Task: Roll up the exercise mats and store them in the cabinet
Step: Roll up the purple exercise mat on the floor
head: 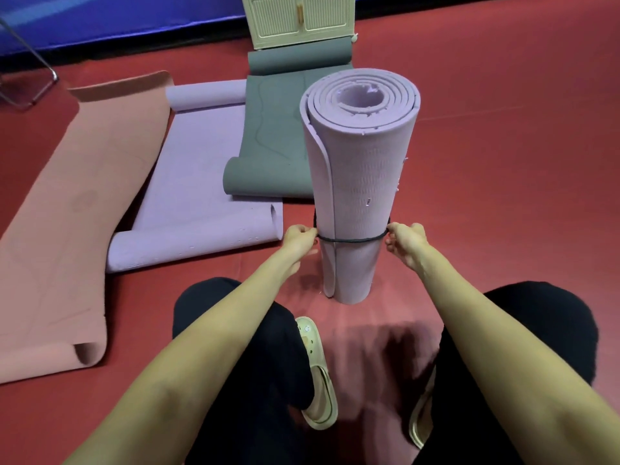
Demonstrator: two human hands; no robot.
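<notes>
Covering the whole ground is a red floor (486, 129), and at the far side a blue wall padding (117, 18) runs along it. A pale cabinet (298, 20) with two closed doors stands against this blue edge, and a metal frame (30, 75) is seen at the far left.

Four mats can be counted. One lilac rolled mat (360, 182) stands upright on the floor, just in front of the person's knees. Three others lie spread out to its left and behind it, each with curled ends: a pink mat (67, 213) at the far left, a lilac flat mat (201, 182) beside it, and a grey-green mat (275, 139) that reaches up to the foot of the cabinet. The standing roll is well apart from the cabinet.

A thin black cord (352, 239) goes around the lower part of the rolled mat. The left hand (298, 238) pinches the cord at the left side of the roll with curled fingers, and the right hand (407, 238) pinches it at the right side in the same way. Both hands are close beside the roll, one on each side, and the cord is tight between them.

Two light slippers (318, 374) are on the person's feet, below the dark trousers (255, 380).
</notes>
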